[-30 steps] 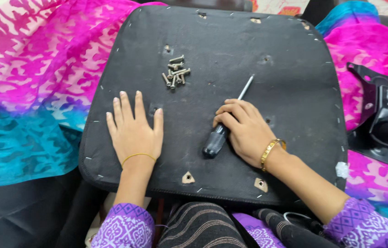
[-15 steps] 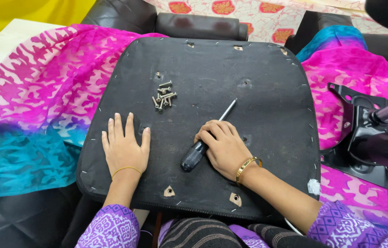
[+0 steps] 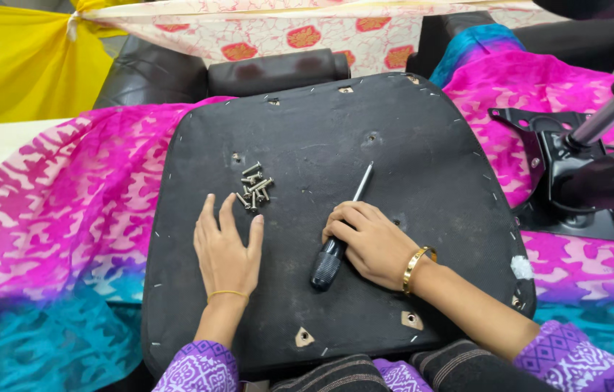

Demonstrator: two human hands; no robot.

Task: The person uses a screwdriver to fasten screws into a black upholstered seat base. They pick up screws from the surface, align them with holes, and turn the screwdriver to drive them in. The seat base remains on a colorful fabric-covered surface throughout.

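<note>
Screwdriver (image 3: 339, 236) lies on black seat base (image 3: 423, 152), right hand (image 3: 368, 243) closed loosely over its black handle, shaft pointing away. Left hand (image 3: 227, 250) flat, open, empty beside it. Screw pile (image 3: 254, 187) just beyond left fingertips. Chair mechanism plate (image 3: 575, 181) far right on pink cloth (image 3: 67, 210).

The seat base (image 3: 394, 123) lies underside up on the cloth (image 3: 67, 218). Screws (image 3: 254, 186) sit on it left of centre, just beyond the left hand (image 3: 227, 250) (resting flat). The screwdriver (image 3: 339, 232) lies to their right, under the right hand (image 3: 372, 243). The bracket (image 3: 575, 174) lies right of the base.
</note>
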